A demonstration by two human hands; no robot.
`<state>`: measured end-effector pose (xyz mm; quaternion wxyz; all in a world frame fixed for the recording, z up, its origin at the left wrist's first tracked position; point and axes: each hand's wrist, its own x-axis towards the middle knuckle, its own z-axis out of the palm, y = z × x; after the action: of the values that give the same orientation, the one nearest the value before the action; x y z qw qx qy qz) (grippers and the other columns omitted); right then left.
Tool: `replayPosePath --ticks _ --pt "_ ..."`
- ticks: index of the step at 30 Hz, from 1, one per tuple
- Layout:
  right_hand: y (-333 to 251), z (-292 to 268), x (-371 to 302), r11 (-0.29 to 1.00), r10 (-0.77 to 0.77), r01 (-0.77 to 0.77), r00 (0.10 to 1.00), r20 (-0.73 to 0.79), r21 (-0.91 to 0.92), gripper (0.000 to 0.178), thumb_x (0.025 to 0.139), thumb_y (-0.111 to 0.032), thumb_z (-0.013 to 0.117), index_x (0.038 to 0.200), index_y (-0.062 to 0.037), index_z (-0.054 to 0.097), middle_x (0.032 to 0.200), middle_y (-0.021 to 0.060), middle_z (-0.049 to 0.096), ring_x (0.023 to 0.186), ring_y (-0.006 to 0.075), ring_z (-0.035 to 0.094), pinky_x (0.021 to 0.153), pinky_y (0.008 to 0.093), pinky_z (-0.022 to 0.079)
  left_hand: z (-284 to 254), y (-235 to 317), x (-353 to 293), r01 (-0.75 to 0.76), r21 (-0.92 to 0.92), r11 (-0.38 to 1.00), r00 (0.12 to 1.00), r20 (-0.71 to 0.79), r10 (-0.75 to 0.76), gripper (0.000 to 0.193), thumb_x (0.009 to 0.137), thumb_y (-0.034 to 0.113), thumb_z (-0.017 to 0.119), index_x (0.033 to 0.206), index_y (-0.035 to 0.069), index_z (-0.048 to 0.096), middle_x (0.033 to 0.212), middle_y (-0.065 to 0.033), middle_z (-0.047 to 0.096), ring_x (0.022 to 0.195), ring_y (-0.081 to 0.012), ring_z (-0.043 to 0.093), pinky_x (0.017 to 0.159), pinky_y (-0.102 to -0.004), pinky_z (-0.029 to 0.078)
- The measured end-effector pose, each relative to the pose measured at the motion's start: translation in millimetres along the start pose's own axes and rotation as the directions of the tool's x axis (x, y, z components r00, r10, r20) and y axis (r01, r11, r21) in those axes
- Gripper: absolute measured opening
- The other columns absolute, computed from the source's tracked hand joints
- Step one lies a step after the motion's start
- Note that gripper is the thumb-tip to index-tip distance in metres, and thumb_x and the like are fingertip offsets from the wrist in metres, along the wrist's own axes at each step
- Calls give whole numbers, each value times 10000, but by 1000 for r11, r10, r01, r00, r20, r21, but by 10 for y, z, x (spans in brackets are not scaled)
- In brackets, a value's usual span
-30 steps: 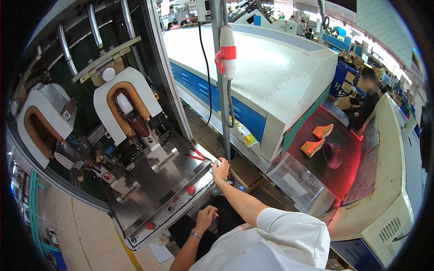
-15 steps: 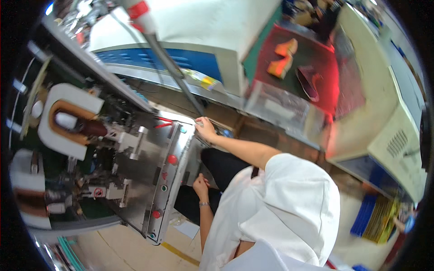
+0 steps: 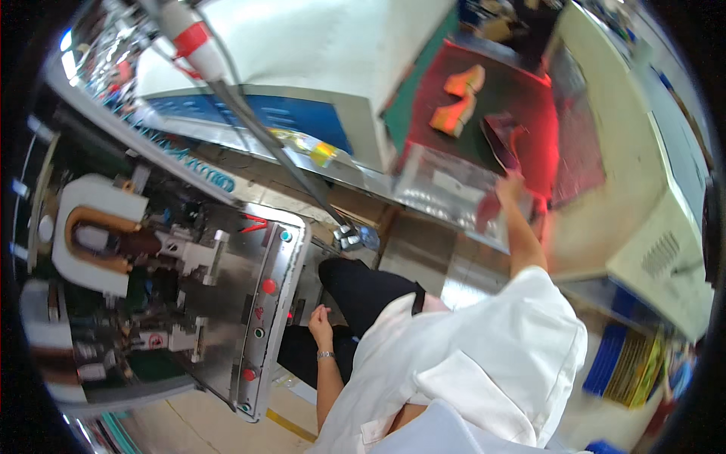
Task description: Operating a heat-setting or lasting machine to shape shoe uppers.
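Maroon shoe (image 3: 499, 138) on the red-lit belt (image 3: 533, 102), its near end close to the clear plastic sheet (image 3: 445, 181). Main change: the right hand (image 3: 510, 186) has gone from the front corner of the metal worktop (image 3: 234, 291), where it rested half a second ago, across to the belt. It now meets the near end of the shoe, at least in this view; blur there, so cannot tell how far the fingers are open or whether they have hold.

Shoe itself seems unmoved: same arrangement as a moment ago beside the orange shoes (image 3: 453, 118), which lie together, just to its left. (View has swung since a second ago, so shifts across the picture count for little.)

Left hand (image 3: 321, 325) much as it was: low, near the black trousers (image 3: 363, 291), fingers loosely curled, nothing seen in it; exact opening too small to judge.

At the press, a dark red-brown shoe (image 3: 141, 244) sits within the horseshoe-shaped pad (image 3: 72, 234), neither of the hands near it. Red-handled tool (image 3: 255, 223) lies on the worktop near the far end of its button strip.

Meaning, as I judge it: handling has passed from press side to belt side, with the maroon shoe now the piece being dealt with; lift not yet evident.
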<state>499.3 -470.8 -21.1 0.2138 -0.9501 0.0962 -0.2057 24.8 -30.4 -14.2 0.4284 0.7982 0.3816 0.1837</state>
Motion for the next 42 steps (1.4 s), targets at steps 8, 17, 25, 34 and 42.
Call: replayPosePath --ticks 8,17,25,34,42 --pt "356 277 451 915 373 -277 856 358 -293 356 785 -309 488 1128 -268 574 1355 64 357 1245 349 314 926 582 321 -104 233 -208 154 85 984 988 -6 -154 206 770 204 640 741 2 669 799 -95 666 733 -206 629 689 -314 480" --pt "654 308 1029 949 263 -140 845 465 -281 435 807 -245 477 1236 -177 462 1364 91 315 1267 352 279 921 629 306 128 98 16 313 -306 899 949 125 -288 201 861 152 543 913 -27 618 771 -98 656 655 -162 625 622 -262 501" --pt "-265 -810 1288 970 -242 237 962 -123 -56 327 785 -57 460 1101 -67 545 1129 96 540 1005 294 546 806 429 460 125 167 29 416 -234 879 897 267 -354 260 890 201 520 849 -40 610 713 -112 639 598 -157 620 568 -271 509" --pt "-2675 -2783 282 688 -680 532 711 181 495 248 663 68 449 803 0 643 818 128 632 753 236 612 669 298 471 51 145 2 488 -244 838 861 290 -417 371 900 317 507 835 -33 616 703 -102 637 583 -161 615 559 -265 503" --pt "-4217 -2479 -1076 -18 -830 290 529 -176 957 373 676 133 470 957 -36 649 992 124 642 904 232 627 770 269 480 -53 124 61 476 -503 722 875 191 -444 375 910 361 481 1030 18 576 905 -88 640 778 -153 624 709 -265 485"
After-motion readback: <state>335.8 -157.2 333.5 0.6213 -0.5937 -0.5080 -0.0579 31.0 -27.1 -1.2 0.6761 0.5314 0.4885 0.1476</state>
